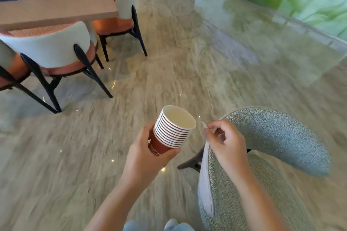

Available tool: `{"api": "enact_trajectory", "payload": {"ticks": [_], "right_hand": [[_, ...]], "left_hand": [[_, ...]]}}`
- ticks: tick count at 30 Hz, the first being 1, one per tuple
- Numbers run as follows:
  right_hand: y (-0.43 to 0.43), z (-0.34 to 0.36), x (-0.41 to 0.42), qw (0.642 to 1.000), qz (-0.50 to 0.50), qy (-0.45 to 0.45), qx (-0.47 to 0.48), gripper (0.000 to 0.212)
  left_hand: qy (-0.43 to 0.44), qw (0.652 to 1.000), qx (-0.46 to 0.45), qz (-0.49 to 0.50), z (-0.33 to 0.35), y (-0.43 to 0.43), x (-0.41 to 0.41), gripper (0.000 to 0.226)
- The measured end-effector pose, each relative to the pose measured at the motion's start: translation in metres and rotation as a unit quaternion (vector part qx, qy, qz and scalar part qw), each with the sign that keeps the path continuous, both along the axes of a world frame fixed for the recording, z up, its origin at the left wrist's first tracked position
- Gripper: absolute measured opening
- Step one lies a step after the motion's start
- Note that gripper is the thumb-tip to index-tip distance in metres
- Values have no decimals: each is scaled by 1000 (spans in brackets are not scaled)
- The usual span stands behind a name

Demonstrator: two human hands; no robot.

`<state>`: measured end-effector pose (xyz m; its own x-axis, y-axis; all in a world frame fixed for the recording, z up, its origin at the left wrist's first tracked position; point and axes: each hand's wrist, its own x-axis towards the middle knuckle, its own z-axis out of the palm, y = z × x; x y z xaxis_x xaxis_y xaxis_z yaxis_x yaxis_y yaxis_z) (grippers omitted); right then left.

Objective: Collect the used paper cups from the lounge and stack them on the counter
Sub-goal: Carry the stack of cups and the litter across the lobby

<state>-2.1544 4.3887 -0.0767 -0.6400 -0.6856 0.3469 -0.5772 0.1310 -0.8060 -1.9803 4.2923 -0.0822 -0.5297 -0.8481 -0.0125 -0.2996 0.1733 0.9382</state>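
You are gripping a nested stack of red paper cups (173, 129) in your left hand (144, 155). Your fingers and thumb are wrapping its lower part, and the white-lined mouth is tilting up and away from you. The stack is hanging in the air above the marble floor (169, 62), near a grey armchair (272, 137). Your right hand (225, 140) is hovering just beside the rims, over the armchair's backrest, with the fingers curling in and the thumb meeting the forefinger. Whether anything small is sitting in that pinch is too blurred to tell. Further off, orange chairs (56, 48) are standing round a wooden table (65, 2).
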Motion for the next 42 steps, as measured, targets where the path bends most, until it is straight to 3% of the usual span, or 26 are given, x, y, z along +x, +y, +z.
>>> {"api": "enact_trajectory", "payload": {"ticks": [7,12,15,18,24,28,33,42], "right_hand": [[-55,-19,-44,999,-25,-4,43,6],[-118,-31,-86,995,-75,-37,64,10],[-175,-28,-106,992,-101,-50,55,6],[-236,-20,-127,992,-108,-36,56,4],[-329,-4,-169,990,-129,-19,57,8],[-347,-8,-198,985,-151,-34,76,5],[-343,-21,-259,967,-232,-69,80,6],[-321,-26,-435,931,-343,-120,42,19]], "left_hand": [[-14,999,40,-15,-26,-77,-52,59],[-24,998,55,-37,-36,-162,-98,70],[-32,996,73,-43,-36,-230,-126,60],[-44,997,53,-33,-32,-305,-152,51],[-52,998,18,-42,-27,-417,-206,62],[-43,995,58,-70,-39,-432,-249,61],[-71,973,114,-185,-59,-416,-323,67],[-51,954,72,-288,-51,-414,-542,68]]}}
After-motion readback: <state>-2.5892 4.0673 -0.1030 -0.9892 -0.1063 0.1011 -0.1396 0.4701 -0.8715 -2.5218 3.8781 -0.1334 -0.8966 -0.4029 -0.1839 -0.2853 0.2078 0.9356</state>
